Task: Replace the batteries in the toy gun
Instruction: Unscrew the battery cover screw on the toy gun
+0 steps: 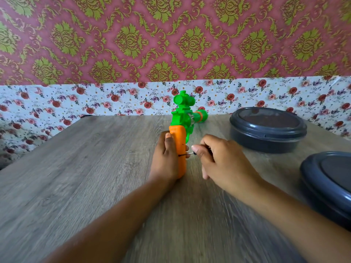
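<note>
Our left hand (164,158) grips the green-and-orange plastic toy gun (180,133) by its orange handle. Our right hand (218,160), right of that handle, pinches a thin metal screwdriver (187,153), its shaft lying crosswise into the handle's side.

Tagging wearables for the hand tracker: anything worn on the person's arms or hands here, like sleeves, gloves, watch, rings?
Nothing worn that shows. The left hand and right hand are bare, no gloves, and both forearms are bare right down to the frame edge, with no sleeve or watch. No rings visible on the fingers, though motion blur could hide a thin one.
</note>
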### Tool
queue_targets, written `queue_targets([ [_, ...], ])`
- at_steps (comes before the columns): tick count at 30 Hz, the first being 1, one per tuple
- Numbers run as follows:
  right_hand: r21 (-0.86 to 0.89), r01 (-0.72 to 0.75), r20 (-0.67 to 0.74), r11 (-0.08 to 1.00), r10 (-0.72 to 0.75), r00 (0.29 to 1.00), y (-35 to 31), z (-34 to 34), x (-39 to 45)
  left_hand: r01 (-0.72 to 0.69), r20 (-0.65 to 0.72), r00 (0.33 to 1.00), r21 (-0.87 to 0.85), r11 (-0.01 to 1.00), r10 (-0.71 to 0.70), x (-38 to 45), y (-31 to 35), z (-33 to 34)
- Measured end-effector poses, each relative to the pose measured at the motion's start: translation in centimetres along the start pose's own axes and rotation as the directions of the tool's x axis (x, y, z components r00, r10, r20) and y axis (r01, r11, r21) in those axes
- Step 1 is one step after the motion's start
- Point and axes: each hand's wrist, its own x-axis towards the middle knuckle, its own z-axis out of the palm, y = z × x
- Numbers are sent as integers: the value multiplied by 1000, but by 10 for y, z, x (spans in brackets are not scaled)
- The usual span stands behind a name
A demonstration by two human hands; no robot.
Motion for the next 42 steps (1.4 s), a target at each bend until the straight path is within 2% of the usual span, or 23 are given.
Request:
queue_targets([
  [5, 236, -20, 17, 972, 16, 1000, -6, -8, 1, -8, 11, 1000, 0, 1000, 8, 1, 0, 0],
  [9, 317, 11, 30, 948, -22, 999, -6, -8, 1, -17, 4, 1000, 21, 1000, 17, 2, -5, -1],
  [11, 254, 27, 14, 967, -32, 999, -3, -4, 0, -3, -10, 1000, 29, 1000, 3, 4, -7, -1],
  [14, -60, 12, -18, 998, -13, 1000, 2, 1, -1, 16, -8, 1000, -5, 1000, -16, 5, -7, -2],
  [16, -135, -36, -13, 990, 34, 999, 1, 0, -3, 21, -6, 1000, -3, 1000, -21, 4, -7, -1],
  [20, 60, -88, 30, 994, 86, 996, -5, 2, -3, 2, -20, 1000, 32, 999, -1, 4, -6, -1],
  [29, 349, -139, 123, 927, 102, 987, -3, 2, 0, 75, -21, 997, -84, 994, -77, 1, 2, -1],
  [32, 311, -165, 126, 936, 131, 983, -5, 5, -2, 99, -25, 995, -58, 993, -101, 2, 1, -2],
  [37, 41, -130, 84, 991, 126, 988, -9, 5, -7, 81, -34, 996, -13, 997, -82, 5, -5, -2],
  [42, 169, -206, 140, 964, 184, 973, -7, 5, -4, 118, 10, 993, -66, 991, -118, 2, 1, -1],
])
